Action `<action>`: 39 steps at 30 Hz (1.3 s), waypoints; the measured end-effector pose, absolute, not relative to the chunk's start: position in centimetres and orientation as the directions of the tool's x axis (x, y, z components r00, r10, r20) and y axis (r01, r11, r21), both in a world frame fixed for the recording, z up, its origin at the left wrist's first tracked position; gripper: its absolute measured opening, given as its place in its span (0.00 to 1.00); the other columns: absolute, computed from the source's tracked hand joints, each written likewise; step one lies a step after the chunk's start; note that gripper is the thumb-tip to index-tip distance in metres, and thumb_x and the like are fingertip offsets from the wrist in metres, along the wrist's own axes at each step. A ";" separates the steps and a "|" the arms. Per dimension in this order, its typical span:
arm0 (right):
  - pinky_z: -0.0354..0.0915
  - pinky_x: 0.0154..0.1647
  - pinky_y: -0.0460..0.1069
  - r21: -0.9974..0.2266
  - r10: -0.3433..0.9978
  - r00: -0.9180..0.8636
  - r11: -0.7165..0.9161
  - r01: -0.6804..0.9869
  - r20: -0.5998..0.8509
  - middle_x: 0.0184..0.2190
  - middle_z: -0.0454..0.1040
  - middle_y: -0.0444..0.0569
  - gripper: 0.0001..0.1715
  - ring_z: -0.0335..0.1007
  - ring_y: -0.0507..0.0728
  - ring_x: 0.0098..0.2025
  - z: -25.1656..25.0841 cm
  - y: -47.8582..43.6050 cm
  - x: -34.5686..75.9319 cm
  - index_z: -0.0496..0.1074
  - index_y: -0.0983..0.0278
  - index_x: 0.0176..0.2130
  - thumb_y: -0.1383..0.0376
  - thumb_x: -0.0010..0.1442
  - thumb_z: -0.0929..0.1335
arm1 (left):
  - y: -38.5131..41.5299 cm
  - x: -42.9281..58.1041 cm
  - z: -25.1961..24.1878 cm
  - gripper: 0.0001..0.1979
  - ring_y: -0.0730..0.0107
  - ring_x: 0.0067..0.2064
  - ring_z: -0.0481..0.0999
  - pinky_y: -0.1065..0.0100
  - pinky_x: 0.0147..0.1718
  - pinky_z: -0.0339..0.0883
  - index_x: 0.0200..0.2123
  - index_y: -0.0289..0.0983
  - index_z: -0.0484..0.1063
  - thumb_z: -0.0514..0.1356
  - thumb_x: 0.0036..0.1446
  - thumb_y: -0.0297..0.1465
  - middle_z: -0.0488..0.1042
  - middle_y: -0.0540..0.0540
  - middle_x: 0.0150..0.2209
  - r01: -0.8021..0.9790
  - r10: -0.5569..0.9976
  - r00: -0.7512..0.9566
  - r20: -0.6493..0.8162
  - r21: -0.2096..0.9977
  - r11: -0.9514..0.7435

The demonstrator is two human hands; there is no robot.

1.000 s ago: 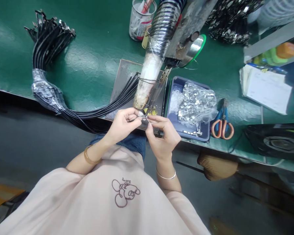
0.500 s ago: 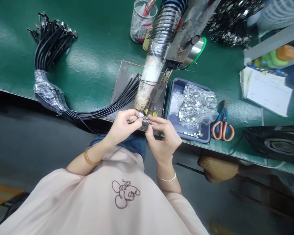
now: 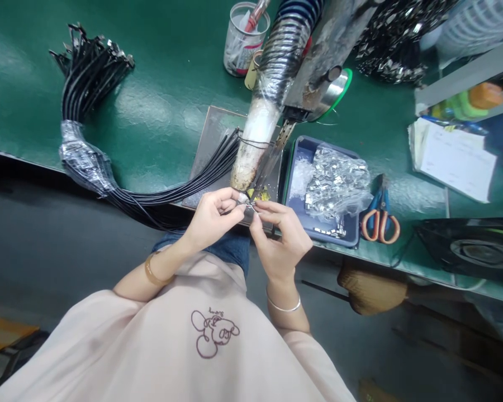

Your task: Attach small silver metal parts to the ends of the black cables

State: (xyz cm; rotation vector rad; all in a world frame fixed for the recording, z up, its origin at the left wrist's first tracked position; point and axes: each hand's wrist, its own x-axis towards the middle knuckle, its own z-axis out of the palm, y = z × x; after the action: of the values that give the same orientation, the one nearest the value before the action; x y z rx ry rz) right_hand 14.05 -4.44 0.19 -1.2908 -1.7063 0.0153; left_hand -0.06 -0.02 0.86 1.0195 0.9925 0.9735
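My left hand [image 3: 215, 219] is closed in a pinch just below the tip of the soldering fixture [image 3: 272, 159]. What lies between its fingertips is too small to make out. My right hand [image 3: 283, 237] pinches a small shiny metal connector [image 3: 250, 205], which sits between the two hands. Both sets of fingertips almost meet at the bench edge. To the left, a bundle of black cables [image 3: 180, 192] runs over a grey board [image 3: 212, 125], wrapped in clear film partway along. A solder spool with a green rim [image 3: 339, 92] sits behind the fixture.
Right of my hands stands a blue tray [image 3: 291, 187] with a bag of metal connectors [image 3: 337, 181]. Orange-handled pliers [image 3: 380, 218] lie beside it. A wrapped hose [image 3: 262, 120] slants down near my fingers. A clear cup [image 3: 243, 42], papers [image 3: 455, 159] and a black fan-like device [image 3: 473, 248] stand farther off.
The whole view has shifted slightly. Both hands keep their pinch at the same spot, with only tiny finger movement around the metal connector.
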 end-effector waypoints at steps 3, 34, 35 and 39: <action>0.77 0.42 0.48 -0.546 0.756 0.038 0.436 0.716 0.654 0.37 0.82 0.44 0.12 0.82 0.53 0.40 0.2 -4.5 14.0 0.69 0.59 0.34 0.76 0.59 0.71 | 0.0 -0.1 1.0 0.08 0.82 0.21 0.49 0.74 0.23 0.45 0.28 0.34 0.70 0.64 0.46 0.32 0.52 0.60 0.16 -0.164 0.946 0.259 -0.194 0.956 0.241; 0.78 0.40 0.50 -0.478 0.737 -0.009 0.447 0.756 0.676 0.38 0.83 0.46 0.11 0.82 0.55 0.40 0.3 -4.5 14.2 0.69 0.59 0.35 0.74 0.60 0.71 | -0.3 -0.1 0.6 0.06 0.80 0.21 0.48 0.73 0.22 0.45 0.31 0.35 0.68 0.61 0.51 0.32 0.51 0.60 0.17 -0.080 0.958 0.265 -0.106 0.988 0.132; 0.78 0.40 0.49 -0.472 0.734 -0.019 0.456 0.755 0.679 0.38 0.83 0.47 0.11 0.83 0.55 0.40 0.3 -4.5 14.2 0.69 0.59 0.35 0.74 0.60 0.71 | -0.3 -0.1 0.6 0.06 0.80 0.21 0.48 0.74 0.22 0.45 0.31 0.35 0.68 0.61 0.51 0.32 0.52 0.60 0.17 -0.089 0.955 0.272 -0.115 0.986 0.143; 0.78 0.39 0.48 -0.452 0.738 -0.055 0.469 0.759 0.673 0.39 0.83 0.47 0.11 0.83 0.55 0.40 0.0 -4.5 14.4 0.69 0.59 0.35 0.75 0.59 0.70 | -0.3 -0.2 0.5 0.07 0.81 0.20 0.49 0.74 0.21 0.44 0.32 0.35 0.68 0.61 0.51 0.32 0.53 0.60 0.17 -0.107 0.941 0.298 -0.162 0.974 0.202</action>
State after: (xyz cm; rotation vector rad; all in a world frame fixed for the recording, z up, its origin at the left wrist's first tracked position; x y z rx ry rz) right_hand 14.40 -4.53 0.05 -1.2711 -1.7914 -0.0290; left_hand -0.23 -0.29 0.47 1.1011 0.9815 0.9255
